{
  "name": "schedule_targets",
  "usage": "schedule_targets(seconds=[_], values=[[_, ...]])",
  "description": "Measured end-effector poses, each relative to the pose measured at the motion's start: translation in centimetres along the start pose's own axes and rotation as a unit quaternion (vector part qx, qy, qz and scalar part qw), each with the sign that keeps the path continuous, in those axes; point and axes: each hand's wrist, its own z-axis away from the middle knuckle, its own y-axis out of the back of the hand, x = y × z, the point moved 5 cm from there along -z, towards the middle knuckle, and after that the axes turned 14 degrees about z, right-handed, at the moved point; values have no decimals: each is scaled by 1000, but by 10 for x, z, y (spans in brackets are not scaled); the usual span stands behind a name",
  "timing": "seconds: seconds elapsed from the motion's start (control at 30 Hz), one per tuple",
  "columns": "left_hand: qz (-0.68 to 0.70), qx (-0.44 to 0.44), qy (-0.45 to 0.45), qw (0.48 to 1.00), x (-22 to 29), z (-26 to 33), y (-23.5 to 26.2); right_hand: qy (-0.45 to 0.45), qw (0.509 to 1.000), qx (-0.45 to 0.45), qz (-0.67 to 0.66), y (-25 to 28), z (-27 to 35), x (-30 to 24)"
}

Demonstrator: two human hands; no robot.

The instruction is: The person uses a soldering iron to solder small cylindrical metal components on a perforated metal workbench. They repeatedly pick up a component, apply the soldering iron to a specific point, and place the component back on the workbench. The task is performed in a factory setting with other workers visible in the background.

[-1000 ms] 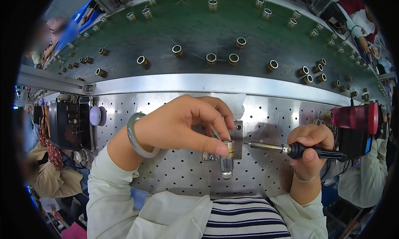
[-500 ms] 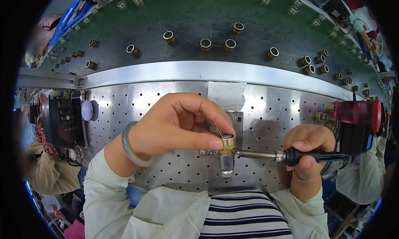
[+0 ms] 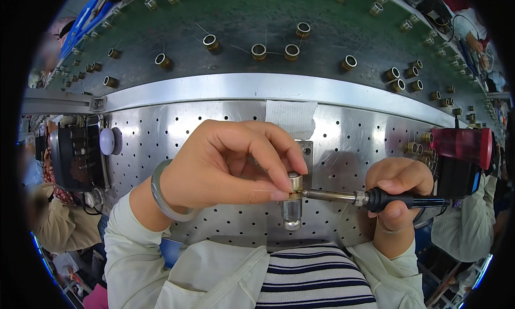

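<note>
Coil ring (image 3: 296, 183), metal-rimmed, one: seated at the upper end of a silver post (image 3: 292, 209), above the perforated tabletop (image 3: 350, 148). Judged light, rigid, slightly slippery; its fine wire (image 3: 261, 191) likely springy, easily snapped. Best hold: bare rim, clear of the presumably hot iron tip. Hands: left (image 3: 230, 166), thumb and forefinger pinching wire at the ring's side; right (image 3: 399, 188), grasping soldering iron (image 3: 340, 197) by its dark handle, tip at ring. Changed since half a second ago: wire, then rising above ring, now points left.

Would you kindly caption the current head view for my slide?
Left hand grips a metal ring while the right hand points a soldering iron at it.
</note>
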Motion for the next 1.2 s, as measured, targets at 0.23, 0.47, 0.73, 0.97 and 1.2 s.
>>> schedule_targets(seconds=[0.23,0.47,0.73,0.97,1.2], values=[[-1,-10,-13,1000,0,0,-1,1,1000,-1,14,1,0,0],[-1,-16,-17,1000,-1,-1,-1,-6,999,-2,33,2,0,-1],[24,2,67,997,1,-5,1,50,996,-57,53,1,-6,-5],[3,-28,84,996,-2,-4,4,74,993,-65,66,-1,-8,-8],[0,-14,105,994,0,-6,1,54,995,-39,74,1,-6,-8]])
